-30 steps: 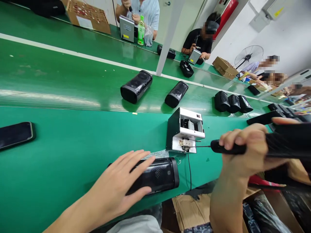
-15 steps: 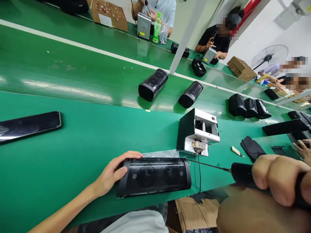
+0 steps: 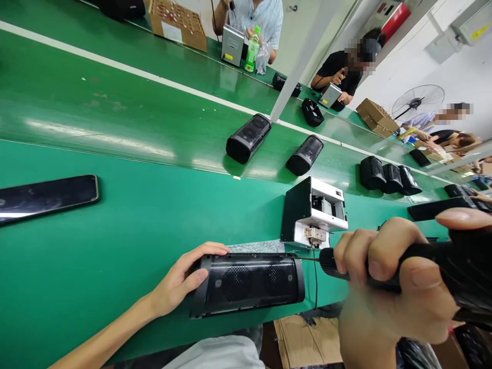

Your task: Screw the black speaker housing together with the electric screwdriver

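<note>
A black cylindrical speaker (image 3: 248,283) lies on its side at the near edge of the green bench (image 3: 126,215). My left hand (image 3: 180,279) grips its left end, thumb on the front and fingers over the top. My right hand (image 3: 392,279) is closed around a black electric screwdriver (image 3: 426,266). Its thin bit points left and touches the speaker's upper right end. Just behind the speaker lies a strip of clear plastic film (image 3: 255,247).
A black-and-white screw feeder box (image 3: 313,212) stands behind the speaker. A dark phone (image 3: 46,197) lies at the left. Several more speakers (image 3: 249,138) ride the darker conveyor belt (image 3: 115,113). Other people work across the belt beside cardboard boxes (image 3: 177,23) and a floor fan (image 3: 417,100).
My right hand has brought the screwdriver up and left from the bench edge to the speaker's right end. My left hand stayed on the speaker's left end after turning it a second ago.
</note>
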### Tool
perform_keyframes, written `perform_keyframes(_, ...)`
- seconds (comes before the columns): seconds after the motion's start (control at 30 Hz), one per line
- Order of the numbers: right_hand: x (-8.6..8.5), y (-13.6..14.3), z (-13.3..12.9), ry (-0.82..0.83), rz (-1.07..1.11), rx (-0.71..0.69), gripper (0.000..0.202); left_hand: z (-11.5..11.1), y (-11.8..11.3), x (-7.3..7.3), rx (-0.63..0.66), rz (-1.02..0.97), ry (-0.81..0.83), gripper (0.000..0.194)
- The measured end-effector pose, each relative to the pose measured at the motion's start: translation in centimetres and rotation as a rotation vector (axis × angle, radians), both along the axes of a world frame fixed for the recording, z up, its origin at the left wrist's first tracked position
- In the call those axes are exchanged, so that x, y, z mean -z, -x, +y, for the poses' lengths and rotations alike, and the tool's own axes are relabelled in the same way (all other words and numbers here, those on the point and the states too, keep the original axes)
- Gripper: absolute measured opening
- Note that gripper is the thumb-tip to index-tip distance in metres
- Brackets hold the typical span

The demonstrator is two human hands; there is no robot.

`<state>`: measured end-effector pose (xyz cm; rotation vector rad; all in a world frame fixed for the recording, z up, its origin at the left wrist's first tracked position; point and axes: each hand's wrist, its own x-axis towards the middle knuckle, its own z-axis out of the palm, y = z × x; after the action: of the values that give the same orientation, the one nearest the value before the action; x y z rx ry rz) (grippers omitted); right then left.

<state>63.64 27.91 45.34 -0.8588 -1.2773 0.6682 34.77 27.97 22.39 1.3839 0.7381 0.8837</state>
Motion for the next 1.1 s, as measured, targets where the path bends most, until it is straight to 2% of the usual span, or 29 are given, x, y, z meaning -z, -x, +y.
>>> perform_keyframes(0.13,1.4,0.4,0.3,-0.023,0.032,-0.038,0.033,-0.1,0.1,-0.1,0.011,-0.005,0.005,0.053)
perform_keyframes(0.27,4.7,0.5,0.2,-0.049,-0.014,-0.092,0.035,0.3,0.3,0.5,0.033,-0.019,-0.035,0.05)
perform_keyframes(0.4,7.1,0.6,-0.1,-0.051,0.024,-0.026,0.034,0.3,-0.3,0.1,0.024,-0.059,-0.049,0.047)
perform_keyframes(0.5,7.9,1.9,1.1,-0.012,0.056,0.014,0.036,0.0,-1.2,-0.5,-0.051,-0.095,-0.039,0.053)
perform_keyframes(0.63,8.3,4.7,3.5,0.077,0.115,-0.007,0.046,-0.3,-1.7,-0.7,-0.099,-0.047,-0.038,0.063)
perform_keyframes(0.77,8.8,4.5,3.6,0.073,0.076,-0.011,0.046,-0.4,-1.3,-0.5,-0.08,-0.06,-0.034,0.056)
perform_keyframes(0.87,8.6,2.5,1.9,0.039,0.035,0.032,0.043,-0.4,-0.9,0.2,-0.083,-0.067,-0.055,0.05)
perform_keyframes(0.93,7.6,1.1,0.3,0.02,0.007,0.063,0.043,-0.4,-0.6,0.7,-0.096,-0.035,-0.065,0.05)
perform_keyframes(1.0,5.9,-0.1,-1.2,-0.043,0.025,0.099,0.043,-0.4,-0.4,1.0,-0.11,0.011,-0.05,0.052)
perform_keyframes(1.1,2.7,-2.0,-2.6,-0.14,0.07,0.29,0.024,-0.6,-0.3,0.9,-0.134,0.071,-0.005,0.054)
